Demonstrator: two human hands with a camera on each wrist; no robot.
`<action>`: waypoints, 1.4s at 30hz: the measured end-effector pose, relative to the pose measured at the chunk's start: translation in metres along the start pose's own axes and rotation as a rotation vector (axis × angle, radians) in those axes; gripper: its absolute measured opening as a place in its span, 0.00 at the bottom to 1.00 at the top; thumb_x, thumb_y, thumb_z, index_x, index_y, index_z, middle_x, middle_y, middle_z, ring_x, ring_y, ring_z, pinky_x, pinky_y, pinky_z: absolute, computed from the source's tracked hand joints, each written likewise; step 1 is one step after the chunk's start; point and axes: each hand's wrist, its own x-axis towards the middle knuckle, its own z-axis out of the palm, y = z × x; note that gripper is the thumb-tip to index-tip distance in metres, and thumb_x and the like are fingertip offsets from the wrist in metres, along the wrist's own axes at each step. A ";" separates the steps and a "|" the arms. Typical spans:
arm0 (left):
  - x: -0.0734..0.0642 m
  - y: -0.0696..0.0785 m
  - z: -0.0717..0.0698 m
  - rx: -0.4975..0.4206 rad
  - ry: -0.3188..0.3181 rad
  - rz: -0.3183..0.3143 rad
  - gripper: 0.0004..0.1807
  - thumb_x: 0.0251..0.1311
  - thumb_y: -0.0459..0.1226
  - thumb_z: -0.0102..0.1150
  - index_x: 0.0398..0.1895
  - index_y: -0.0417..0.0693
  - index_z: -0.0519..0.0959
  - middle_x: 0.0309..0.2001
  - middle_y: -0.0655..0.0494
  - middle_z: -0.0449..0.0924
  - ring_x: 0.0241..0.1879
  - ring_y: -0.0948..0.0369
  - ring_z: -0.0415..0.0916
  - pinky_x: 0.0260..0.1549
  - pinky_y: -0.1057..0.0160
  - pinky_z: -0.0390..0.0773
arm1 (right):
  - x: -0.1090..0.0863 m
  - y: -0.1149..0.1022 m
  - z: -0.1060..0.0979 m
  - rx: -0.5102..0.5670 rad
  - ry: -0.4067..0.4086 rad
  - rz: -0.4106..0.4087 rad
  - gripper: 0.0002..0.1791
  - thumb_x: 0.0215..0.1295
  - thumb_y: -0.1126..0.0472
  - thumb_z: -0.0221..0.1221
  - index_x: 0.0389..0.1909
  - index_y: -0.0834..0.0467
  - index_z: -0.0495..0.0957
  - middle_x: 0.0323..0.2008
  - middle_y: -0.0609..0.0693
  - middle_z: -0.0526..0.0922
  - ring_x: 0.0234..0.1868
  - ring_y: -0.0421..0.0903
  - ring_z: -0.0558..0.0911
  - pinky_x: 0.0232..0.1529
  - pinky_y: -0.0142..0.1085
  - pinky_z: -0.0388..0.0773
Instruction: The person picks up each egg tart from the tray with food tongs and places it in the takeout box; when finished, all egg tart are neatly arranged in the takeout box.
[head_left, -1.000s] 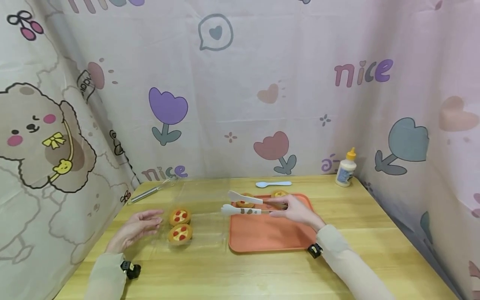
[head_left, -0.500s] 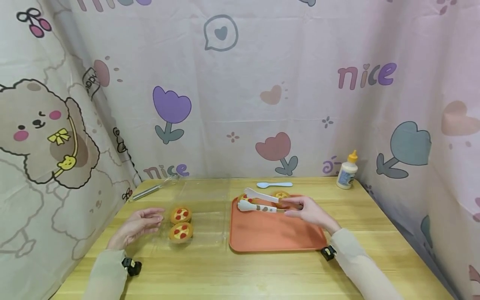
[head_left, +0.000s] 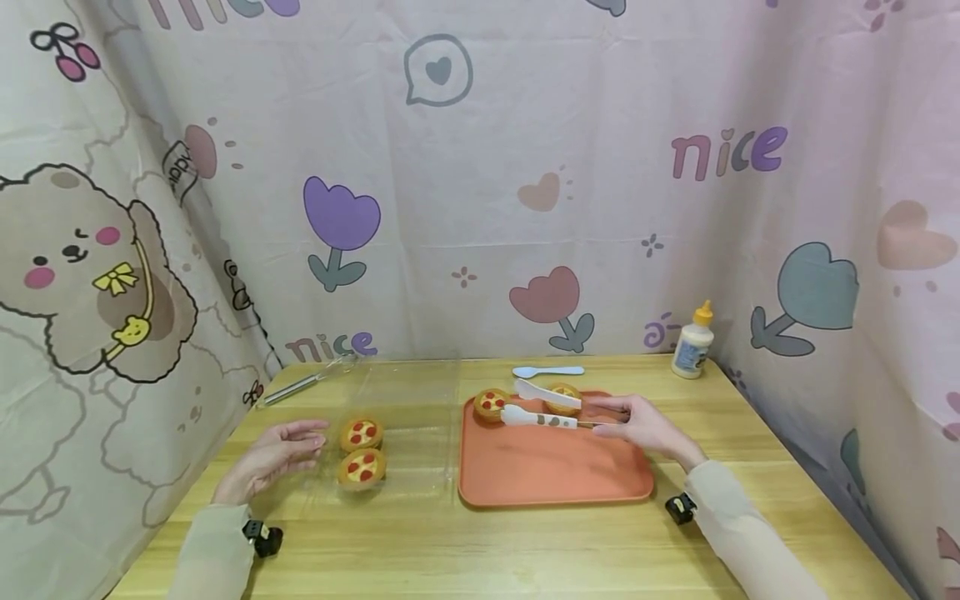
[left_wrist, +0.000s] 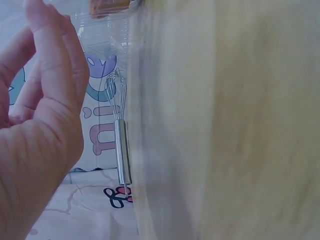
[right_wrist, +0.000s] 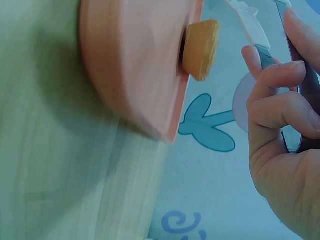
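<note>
Currently, two of the four mini pizzas sit on the orange tray (head_left: 547, 475): the left-hand pizza (head_left: 491, 403) at its far left corner, the right-hand pizza (head_left: 564, 410) along its far edge, partly screened by the tongs (head_left: 555, 421). The other two, the near pizza (head_left: 362, 471) and the far pizza (head_left: 362, 434), lie left of the tray, one behind the other at the left side of the clear container (head_left: 420, 475). Judged from that split, your work with the pizzas stands about halfway: two on the tray look done, two off it look left to do. Grip: your right hand (head_left: 645, 427) holds the tongs by the handle above the tray's far half, fingers curled round it; the tong tips stand apart, with no pizza seen clamped. Whether they touch the right-hand pizza, cannot tell. Your left hand (head_left: 272, 458), well left of the tray, past the container, has its fingers loosely bent and carries nothing; contact with the clear plastic, cannot tell. Further out: light-blue spoon (head_left: 551, 371) just behind the tray, glue bottle (head_left: 692, 352) behind and right of it, whisk (head_left: 294, 388) far left of it, all apparently unused at this stage. Wooden table (head_left: 450, 550) beneath everything.
</note>
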 end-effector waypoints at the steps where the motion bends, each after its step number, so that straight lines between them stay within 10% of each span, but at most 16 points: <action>1: 0.000 0.000 0.000 0.004 0.003 0.002 0.32 0.67 0.33 0.57 0.71 0.32 0.59 0.54 0.53 0.78 0.43 0.61 0.81 0.47 0.60 0.85 | -0.001 0.001 -0.001 -0.009 0.005 0.000 0.32 0.58 0.49 0.69 0.64 0.51 0.75 0.58 0.51 0.82 0.25 0.39 0.70 0.31 0.27 0.70; 14: 0.001 -0.002 0.001 0.015 0.016 -0.002 0.33 0.67 0.33 0.58 0.71 0.32 0.58 0.52 0.53 0.79 0.42 0.60 0.82 0.47 0.60 0.85 | -0.010 0.009 -0.019 0.032 0.027 0.019 0.34 0.59 0.50 0.69 0.66 0.55 0.72 0.62 0.57 0.77 0.64 0.60 0.74 0.51 0.38 0.82; 23: 0.002 -0.001 0.001 0.013 0.000 0.003 0.34 0.67 0.33 0.57 0.71 0.31 0.57 0.53 0.50 0.78 0.42 0.61 0.82 0.47 0.61 0.85 | -0.016 0.018 -0.032 0.030 0.064 0.055 0.33 0.61 0.55 0.67 0.67 0.58 0.71 0.63 0.60 0.76 0.39 0.47 0.80 0.27 0.33 0.77; 32: 0.001 -0.001 0.001 0.007 -0.019 0.009 0.32 0.67 0.32 0.57 0.70 0.31 0.58 0.50 0.51 0.79 0.41 0.61 0.82 0.47 0.60 0.85 | -0.018 0.028 -0.040 0.066 0.074 0.042 0.34 0.63 0.56 0.66 0.68 0.62 0.68 0.63 0.65 0.74 0.61 0.63 0.76 0.33 0.33 0.79; 42: 0.000 -0.001 -0.001 -0.032 -0.028 0.014 0.24 0.67 0.31 0.56 0.66 0.38 0.68 0.47 0.52 0.81 0.40 0.61 0.82 0.45 0.62 0.86 | -0.020 0.033 -0.044 0.012 0.052 0.058 0.37 0.63 0.51 0.65 0.68 0.66 0.66 0.63 0.65 0.73 0.61 0.62 0.76 0.41 0.41 0.82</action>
